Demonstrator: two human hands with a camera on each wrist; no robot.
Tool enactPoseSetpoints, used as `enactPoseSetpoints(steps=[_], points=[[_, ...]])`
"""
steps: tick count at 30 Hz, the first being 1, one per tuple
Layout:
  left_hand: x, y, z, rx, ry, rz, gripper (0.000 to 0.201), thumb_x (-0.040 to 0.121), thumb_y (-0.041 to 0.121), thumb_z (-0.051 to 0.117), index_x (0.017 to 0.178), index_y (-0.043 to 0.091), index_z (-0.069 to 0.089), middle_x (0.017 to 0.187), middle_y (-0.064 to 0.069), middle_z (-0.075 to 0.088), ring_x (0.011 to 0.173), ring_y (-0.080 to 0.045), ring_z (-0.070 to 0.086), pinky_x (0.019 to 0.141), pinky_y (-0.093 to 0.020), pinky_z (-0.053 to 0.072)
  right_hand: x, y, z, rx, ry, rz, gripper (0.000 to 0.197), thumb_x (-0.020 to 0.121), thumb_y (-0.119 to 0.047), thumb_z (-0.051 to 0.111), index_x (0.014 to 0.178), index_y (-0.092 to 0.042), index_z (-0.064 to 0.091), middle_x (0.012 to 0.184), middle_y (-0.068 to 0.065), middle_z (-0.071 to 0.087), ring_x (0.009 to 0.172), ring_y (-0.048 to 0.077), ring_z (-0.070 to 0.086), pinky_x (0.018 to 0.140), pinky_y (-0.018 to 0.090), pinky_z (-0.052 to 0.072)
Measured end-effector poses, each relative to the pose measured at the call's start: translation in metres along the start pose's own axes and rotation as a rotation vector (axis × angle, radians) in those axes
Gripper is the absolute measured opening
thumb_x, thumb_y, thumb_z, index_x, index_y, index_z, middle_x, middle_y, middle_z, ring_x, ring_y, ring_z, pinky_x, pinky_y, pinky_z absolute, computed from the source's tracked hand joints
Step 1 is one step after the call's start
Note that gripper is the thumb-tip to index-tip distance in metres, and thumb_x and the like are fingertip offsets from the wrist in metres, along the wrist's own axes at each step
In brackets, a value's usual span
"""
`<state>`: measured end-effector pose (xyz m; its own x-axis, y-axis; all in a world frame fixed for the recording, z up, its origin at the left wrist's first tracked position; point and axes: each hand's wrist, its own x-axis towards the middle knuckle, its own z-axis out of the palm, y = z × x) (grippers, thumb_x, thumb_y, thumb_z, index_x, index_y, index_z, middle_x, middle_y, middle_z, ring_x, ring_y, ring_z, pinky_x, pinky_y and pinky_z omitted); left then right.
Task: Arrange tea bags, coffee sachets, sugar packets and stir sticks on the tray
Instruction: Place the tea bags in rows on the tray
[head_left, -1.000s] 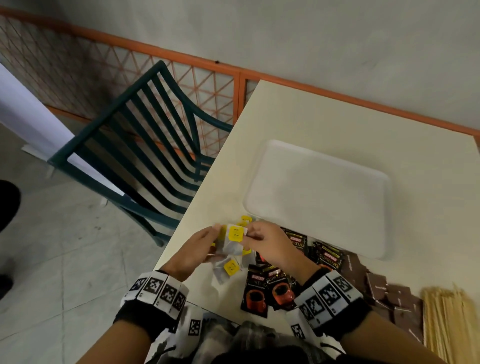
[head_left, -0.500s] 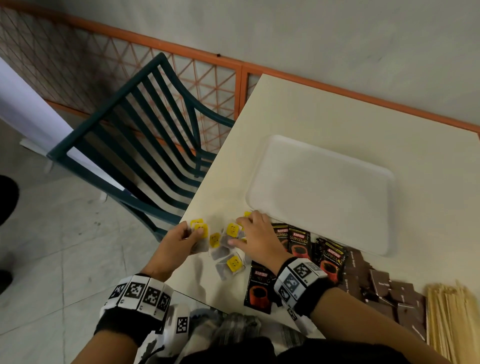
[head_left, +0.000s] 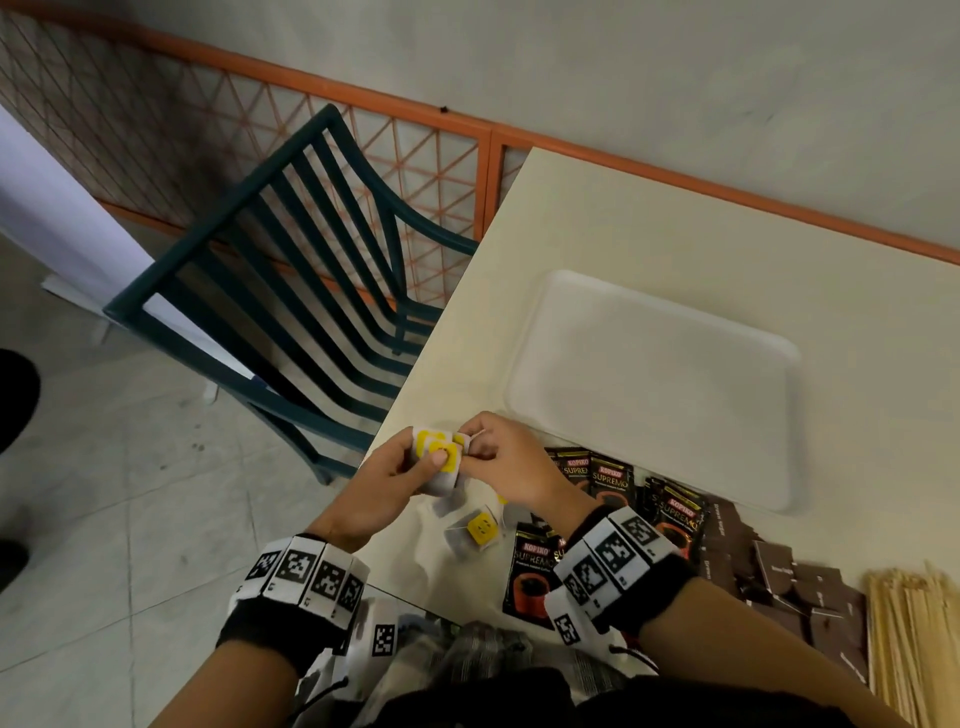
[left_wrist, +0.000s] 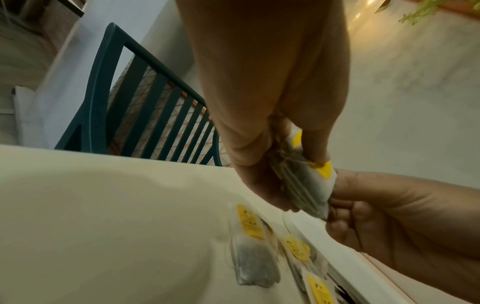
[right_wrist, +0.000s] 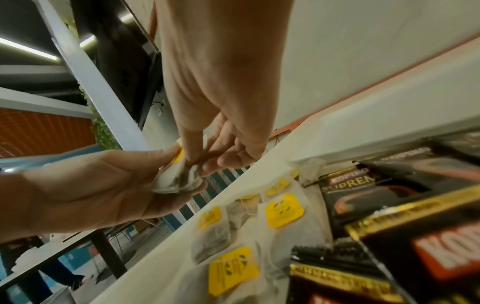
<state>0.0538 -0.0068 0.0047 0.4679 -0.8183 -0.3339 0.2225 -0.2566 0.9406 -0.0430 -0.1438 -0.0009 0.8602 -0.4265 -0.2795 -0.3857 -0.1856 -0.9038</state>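
Beside the green chair (head_left: 291, 291), over the counter (head_left: 649, 218), your left hand (head_left: 387, 480) and right hand (head_left: 506, 462) fingers pinch a stack of tea bags (head_left: 439, 460); next, lay them on the bare white tray (head_left: 654, 384).

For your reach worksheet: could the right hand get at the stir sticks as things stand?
Probably not at once: the right hand is pinching the tea bags together with the left hand. Otherwise nothing blocks the stir sticks.

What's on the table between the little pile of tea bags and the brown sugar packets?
The black coffee sachets lie there, between the loose tea bags and the brown sugar packets. The head view shows it.
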Motion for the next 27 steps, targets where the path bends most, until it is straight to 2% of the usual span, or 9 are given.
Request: enactPoseSetpoints(steps=[4, 6, 9, 11, 16, 19, 23, 25, 27], points=[[-0.002, -0.001, -0.008, 0.001, 0.110, 0.040, 0.018, 0.091, 0.009, 0.052, 0.107, 0.005, 0.056, 0.103, -0.004, 0.066, 0.091, -0.017, 0.064, 0.068, -0.021, 0.054, -0.009, 0.004, 0.003, -0.051, 0.033, 0.006, 0.018, 0.082, -0.024, 0.068, 0.091, -0.020, 0.053, 0.083, 0.003, 0.063, 0.072, 0.010, 0.058, 0.070, 0.019, 0.046], [-0.004, -0.002, -0.017, 0.021, 0.206, 0.039, 0.012, 0.090, 0.010, 0.053, 0.102, 0.013, 0.055, 0.095, -0.004, 0.064, 0.088, -0.017, 0.062, 0.067, -0.023, 0.056, -0.017, 0.009, -0.001, -0.309, -0.045, -0.021, 0.028, 0.084, -0.037, 0.064, 0.100, -0.015, 0.056, 0.091, -0.001, 0.057, 0.082, 0.010, 0.054, 0.075, 0.024, 0.044], [-0.006, -0.006, -0.028, 0.052, 0.266, -0.008, 0.010, 0.090, 0.012, 0.054, 0.097, 0.019, 0.053, 0.090, -0.001, 0.063, 0.079, -0.011, 0.065, 0.061, -0.018, 0.054, -0.029, 0.021, -0.002, -0.860, -0.210, -0.075, 0.048, 0.077, -0.050, 0.063, 0.111, -0.017, 0.055, 0.108, -0.001, 0.046, 0.108, 0.017, 0.039, 0.094, 0.032, 0.036], [-0.005, -0.010, -0.032, 0.158, 0.237, -0.067, 0.008, 0.091, 0.016, 0.055, 0.098, 0.016, 0.057, 0.091, -0.004, 0.064, 0.085, -0.019, 0.063, 0.063, -0.019, 0.053, -0.031, 0.026, 0.001, -0.960, -0.236, -0.081, 0.049, 0.076, -0.050, 0.063, 0.111, -0.016, 0.053, 0.114, 0.004, 0.042, 0.112, 0.022, 0.035, 0.096, 0.033, 0.031], [0.004, -0.019, -0.023, 0.477, 0.087, -0.089, 0.014, 0.087, 0.017, 0.061, 0.095, 0.006, 0.063, 0.097, -0.013, 0.064, 0.088, -0.026, 0.062, 0.077, -0.035, 0.051, -0.034, 0.023, 0.008, -0.860, -0.201, -0.183, 0.032, 0.078, -0.035, 0.066, 0.098, -0.012, 0.057, 0.106, 0.004, 0.041, 0.109, 0.024, 0.034, 0.091, 0.028, 0.020], [0.009, -0.018, -0.014, 0.677, 0.024, -0.004, 0.008, 0.086, 0.020, 0.062, 0.083, 0.023, 0.056, 0.086, 0.004, 0.054, 0.078, -0.004, 0.052, 0.069, -0.010, 0.040, -0.035, 0.016, 0.003, -0.658, -0.228, -0.208, 0.025, 0.080, -0.032, 0.067, 0.092, -0.011, 0.061, 0.098, 0.003, 0.052, 0.098, 0.016, 0.041, 0.088, 0.025, 0.026], [0.012, -0.017, -0.011, 0.847, 0.048, 0.061, 0.026, 0.086, 0.023, 0.063, 0.067, 0.022, 0.046, 0.073, 0.007, 0.042, 0.067, -0.009, 0.042, 0.058, -0.010, 0.032, -0.040, 0.002, -0.012, -0.312, -0.286, -0.017, 0.020, 0.084, -0.022, 0.066, 0.096, -0.008, 0.059, 0.079, -0.005, 0.052, 0.066, 0.004, 0.047, 0.061, 0.010, 0.037], [0.011, -0.018, -0.012, 0.840, 0.062, 0.055, 0.027, 0.085, 0.023, 0.063, 0.065, 0.021, 0.046, 0.071, 0.005, 0.043, 0.064, -0.008, 0.041, 0.056, -0.010, 0.032, -0.039, 0.002, -0.018, -0.326, -0.295, 0.021, 0.021, 0.088, -0.021, 0.060, 0.106, -0.010, 0.060, 0.092, -0.002, 0.055, 0.069, 0.001, 0.049, 0.061, 0.007, 0.037], [0.009, -0.016, -0.016, 0.784, 0.068, 0.021, 0.027, 0.085, 0.022, 0.064, 0.063, 0.023, 0.048, 0.065, 0.006, 0.046, 0.059, -0.005, 0.041, 0.052, -0.012, 0.033, -0.039, 0.004, -0.023, -0.410, -0.317, 0.045, 0.031, 0.091, -0.022, 0.056, 0.121, -0.016, 0.055, 0.112, 0.003, 0.053, 0.085, 0.006, 0.050, 0.075, 0.014, 0.037]])
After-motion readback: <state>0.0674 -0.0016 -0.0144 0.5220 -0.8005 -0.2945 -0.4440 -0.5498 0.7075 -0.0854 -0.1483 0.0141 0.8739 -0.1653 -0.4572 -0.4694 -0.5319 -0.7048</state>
